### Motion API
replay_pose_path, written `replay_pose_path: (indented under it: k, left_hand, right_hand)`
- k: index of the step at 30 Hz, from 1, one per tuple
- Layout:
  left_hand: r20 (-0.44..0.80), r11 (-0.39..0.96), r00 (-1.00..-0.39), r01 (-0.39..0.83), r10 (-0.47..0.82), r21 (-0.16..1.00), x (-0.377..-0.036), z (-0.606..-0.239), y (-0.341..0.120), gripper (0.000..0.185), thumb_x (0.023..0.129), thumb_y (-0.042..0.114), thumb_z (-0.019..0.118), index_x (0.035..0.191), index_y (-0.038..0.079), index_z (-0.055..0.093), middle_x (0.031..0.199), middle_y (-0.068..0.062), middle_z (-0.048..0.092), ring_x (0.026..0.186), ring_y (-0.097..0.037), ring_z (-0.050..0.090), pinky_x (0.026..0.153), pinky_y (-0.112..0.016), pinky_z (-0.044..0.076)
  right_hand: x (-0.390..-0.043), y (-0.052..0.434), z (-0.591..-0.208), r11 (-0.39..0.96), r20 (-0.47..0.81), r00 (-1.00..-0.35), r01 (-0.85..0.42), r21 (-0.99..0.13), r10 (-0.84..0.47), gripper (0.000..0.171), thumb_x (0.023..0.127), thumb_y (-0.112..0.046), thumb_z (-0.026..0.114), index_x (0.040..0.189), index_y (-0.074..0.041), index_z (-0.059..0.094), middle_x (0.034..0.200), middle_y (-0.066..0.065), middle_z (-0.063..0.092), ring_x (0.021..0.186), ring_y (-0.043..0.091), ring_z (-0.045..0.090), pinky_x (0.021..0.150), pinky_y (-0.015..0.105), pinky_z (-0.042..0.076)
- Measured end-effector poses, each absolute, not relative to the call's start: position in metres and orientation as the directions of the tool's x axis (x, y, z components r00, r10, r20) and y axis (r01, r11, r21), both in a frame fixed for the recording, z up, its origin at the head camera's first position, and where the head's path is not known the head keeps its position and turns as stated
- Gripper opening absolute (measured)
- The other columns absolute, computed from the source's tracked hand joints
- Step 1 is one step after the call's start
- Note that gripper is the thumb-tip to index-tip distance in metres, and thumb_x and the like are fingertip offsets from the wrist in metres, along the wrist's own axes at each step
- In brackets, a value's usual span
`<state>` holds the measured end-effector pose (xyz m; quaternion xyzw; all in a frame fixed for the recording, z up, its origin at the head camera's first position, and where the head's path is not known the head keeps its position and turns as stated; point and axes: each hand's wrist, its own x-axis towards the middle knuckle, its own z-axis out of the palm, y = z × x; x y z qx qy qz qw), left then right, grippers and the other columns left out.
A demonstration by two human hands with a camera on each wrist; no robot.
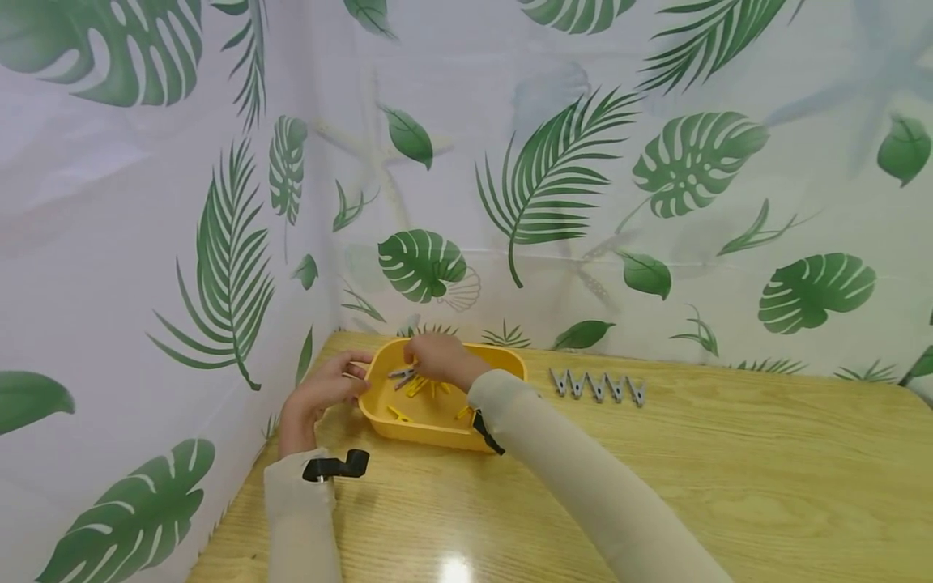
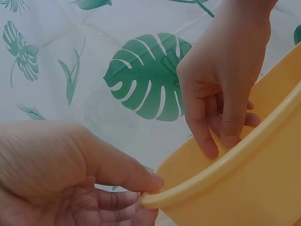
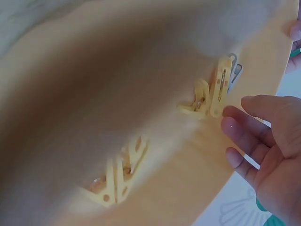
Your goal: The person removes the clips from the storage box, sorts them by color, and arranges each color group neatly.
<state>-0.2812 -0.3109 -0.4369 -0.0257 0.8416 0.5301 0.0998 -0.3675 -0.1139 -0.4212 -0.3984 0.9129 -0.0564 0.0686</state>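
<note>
A yellow plastic basin (image 1: 379, 409) stands at the table's far left corner with several yellow clothespins (image 1: 426, 387) and a grey clothespin (image 1: 401, 372) inside. My left hand (image 1: 338, 380) pinches the basin's left rim (image 2: 197, 181), thumb on top and fingers underneath. My right hand (image 1: 426, 360) reaches down into the basin. In the right wrist view its fingers (image 3: 237, 129) are relaxed and hold nothing, with the tips right beside a yellow clothespin (image 3: 218, 89). More yellow pins (image 3: 117, 176) lie lower in the basin. The left wrist view shows the right hand (image 2: 216, 94) hanging over the rim.
Several grey clothespins (image 1: 598, 387) lie in a row on the wooden table (image 1: 729, 486), right of the basin. A leaf-print curtain (image 1: 547, 178) closes in the back and left sides. A black camera mount (image 1: 337, 467) sits on my left wrist.
</note>
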Motion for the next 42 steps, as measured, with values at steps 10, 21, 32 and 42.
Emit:
replay_pose_path:
  k: [10, 21, 32, 42]
  left_hand:
    - [-0.185, 0.437, -0.981, -0.141, 0.059, 0.888, -0.285, -0.437, -0.313, 0.053, 0.091, 0.002, 0.057, 0.142, -0.004, 0.046, 0.109, -0.015, 0.055, 0.086, -0.024, 0.057, 0.075, -0.037, 0.055]
    - [-0.2, 0.434, -0.979, -0.16, 0.048, 0.886, -0.277, -0.442, -0.305, 0.053, 0.09, 0.002, 0.058, 0.141, -0.004, 0.047, 0.112, -0.018, 0.056, 0.088, -0.024, 0.058, 0.077, -0.038, 0.056]
    - [-0.19, 0.443, -0.979, -0.14, 0.07, 0.885, -0.283, -0.441, -0.307, 0.054, 0.092, 0.003, 0.058, 0.143, -0.003, 0.044, 0.115, -0.019, 0.054, 0.091, -0.028, 0.06, 0.079, -0.042, 0.055]
    - [-0.195, 0.446, -0.978, -0.143, 0.072, 0.884, -0.28, -0.437, -0.313, 0.056, 0.091, 0.005, 0.059, 0.144, -0.004, 0.043, 0.115, -0.018, 0.054, 0.089, -0.024, 0.058, 0.077, -0.039, 0.055]
  right_hand:
    - [-0.373, -0.115, -0.403, 0.686, -0.139, -0.672, -0.719, -0.111, -0.727, 0.022, 0.096, -0.014, 0.069, 0.117, -0.01, 0.075, 0.117, 0.005, 0.073, 0.108, 0.022, 0.067, 0.098, 0.035, 0.054]
    - [-0.373, -0.123, -0.418, 0.626, -0.182, -0.618, -0.78, 0.018, -0.765, 0.018, 0.096, -0.022, 0.071, 0.112, -0.013, 0.075, 0.105, 0.001, 0.073, 0.085, 0.015, 0.058, 0.082, 0.03, 0.053]
    - [-0.374, -0.125, -0.437, 0.454, -0.159, -0.527, -0.823, 0.341, -0.835, 0.032, 0.1, -0.045, 0.057, 0.1, -0.018, 0.074, 0.092, -0.002, 0.074, 0.076, 0.013, 0.065, 0.07, 0.03, 0.059]
    - [-0.376, -0.123, -0.424, 0.491, -0.165, -0.529, -0.842, 0.223, -0.833, 0.033, 0.096, -0.046, 0.065, 0.098, -0.013, 0.071, 0.09, 0.001, 0.07, 0.07, 0.012, 0.052, 0.065, 0.028, 0.049]
